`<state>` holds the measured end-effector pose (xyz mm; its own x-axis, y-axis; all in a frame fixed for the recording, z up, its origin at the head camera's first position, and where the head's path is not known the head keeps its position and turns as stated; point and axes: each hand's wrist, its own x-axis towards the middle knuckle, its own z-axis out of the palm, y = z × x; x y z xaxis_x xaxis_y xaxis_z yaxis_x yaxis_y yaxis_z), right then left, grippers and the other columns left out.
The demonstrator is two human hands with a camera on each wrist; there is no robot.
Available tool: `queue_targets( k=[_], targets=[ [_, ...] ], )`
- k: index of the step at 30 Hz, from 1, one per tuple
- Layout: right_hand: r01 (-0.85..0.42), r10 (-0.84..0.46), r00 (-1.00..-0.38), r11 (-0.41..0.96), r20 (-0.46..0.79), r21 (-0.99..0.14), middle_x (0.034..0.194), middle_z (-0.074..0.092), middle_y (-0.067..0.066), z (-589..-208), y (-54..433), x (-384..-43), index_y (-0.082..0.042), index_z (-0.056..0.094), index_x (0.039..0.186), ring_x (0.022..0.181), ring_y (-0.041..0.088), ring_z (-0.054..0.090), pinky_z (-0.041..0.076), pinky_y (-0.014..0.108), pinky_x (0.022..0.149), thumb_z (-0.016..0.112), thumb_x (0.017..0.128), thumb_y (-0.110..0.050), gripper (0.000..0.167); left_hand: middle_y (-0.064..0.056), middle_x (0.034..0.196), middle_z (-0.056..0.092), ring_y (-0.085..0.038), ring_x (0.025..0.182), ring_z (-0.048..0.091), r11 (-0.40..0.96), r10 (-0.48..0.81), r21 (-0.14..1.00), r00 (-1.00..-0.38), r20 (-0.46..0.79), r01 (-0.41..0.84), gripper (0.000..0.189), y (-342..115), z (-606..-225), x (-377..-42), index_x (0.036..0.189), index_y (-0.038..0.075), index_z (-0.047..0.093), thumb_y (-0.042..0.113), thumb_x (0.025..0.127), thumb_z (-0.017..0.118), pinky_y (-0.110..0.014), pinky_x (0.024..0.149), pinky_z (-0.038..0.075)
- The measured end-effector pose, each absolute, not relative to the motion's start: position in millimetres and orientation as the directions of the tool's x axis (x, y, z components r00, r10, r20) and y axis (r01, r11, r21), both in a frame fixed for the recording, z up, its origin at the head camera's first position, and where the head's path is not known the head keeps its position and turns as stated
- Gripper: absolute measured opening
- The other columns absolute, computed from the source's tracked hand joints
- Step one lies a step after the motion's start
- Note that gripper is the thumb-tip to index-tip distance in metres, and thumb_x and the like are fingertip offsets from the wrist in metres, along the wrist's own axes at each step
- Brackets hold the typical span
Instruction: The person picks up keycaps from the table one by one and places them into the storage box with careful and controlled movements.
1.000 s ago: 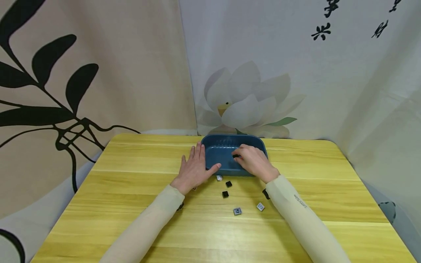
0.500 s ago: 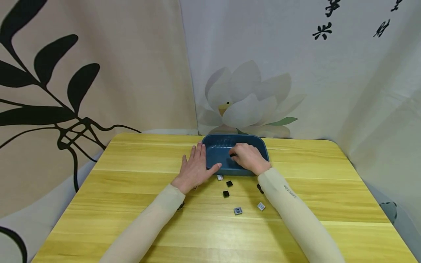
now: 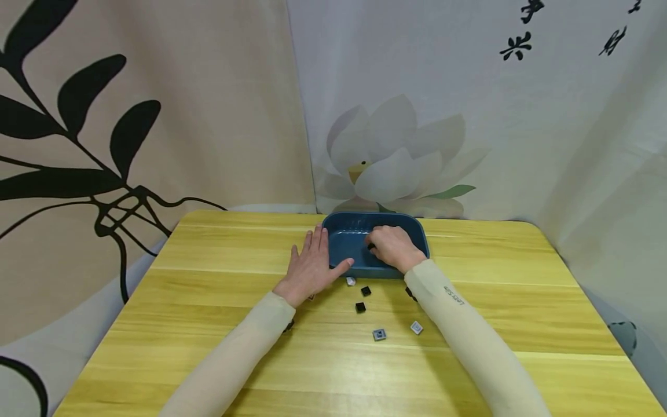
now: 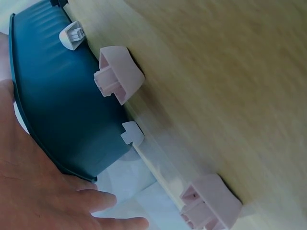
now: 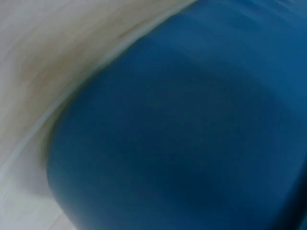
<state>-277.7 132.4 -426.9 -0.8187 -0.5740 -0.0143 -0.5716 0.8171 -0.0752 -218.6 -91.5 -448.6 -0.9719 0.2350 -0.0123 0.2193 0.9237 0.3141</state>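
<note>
A dark blue rectangular tray (image 3: pixel 375 274) stands at the back of the wooden table. My left hand (image 3: pixel 312 263) lies with straight, spread fingers against its left rim, thumb reaching over the front corner. Inside the tray, my right hand (image 3: pixel 394 248) pinches a small black keycap (image 3: pixel 371 247), mostly hidden by the fingers. In the left wrist view, pink keycaps (image 4: pixel 122 72) and white keycaps (image 4: pixel 72 35) lie close to the tray's outer wall (image 4: pixel 62 96). The right wrist view is blurred and filled mostly by the tray's blue wall (image 5: pixel 168 120).
Black keycaps (image 3: pixel 361 307), a grey keycap (image 3: pixel 379 335) and a whitish keycap (image 3: pixel 416 328) are scattered on the table (image 3: pixel 333 365) between the forearms. More dark pieces (image 3: pixel 410 293) show beside the right sleeve. A printed curtain (image 3: pixel 250 104) hangs behind the table.
My right hand has moved a little left, deeper into the tray, still pinching the black keycap. The left hand stays against the rim. The head view has shifted slightly.
</note>
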Motion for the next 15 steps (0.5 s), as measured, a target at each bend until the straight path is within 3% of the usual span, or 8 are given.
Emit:
queue_targets(
  k=[8,15],
  targets=[
    [-0.572,-0.575,-0.817,0.816,-0.027,-0.082,0.113,0.075,0.009,-427,138,-278,-0.012,0.078,0.119,0.097,0.026,0.071,0.059,0.043,0.083,0.073,0.098,-0.015,0.021,-0.014,0.173,0.0,-0.037,0.158,0.007,0.926,0.237,0.309,-0.971,-0.034,0.216,0.111,-90,-448,-219,0.166,0.003,0.006,0.082,0.095,0.037,-0.069,0.119,0.018],
    [-0.519,-0.52,-0.854,0.844,0.031,-0.138,0.12,0.072,0.009,-414,145,-267,-0.013,0.075,0.126,0.102,0.027,0.07,0.058,0.041,0.081,0.072,0.1,-0.023,0.028,-0.016,0.173,0.002,-0.038,0.158,0.008,0.924,0.235,0.313,-0.972,-0.013,0.219,0.111,-90,-447,-217,0.165,0.001,0.009,0.081,0.095,0.039,-0.071,0.118,0.019]
  ],
)
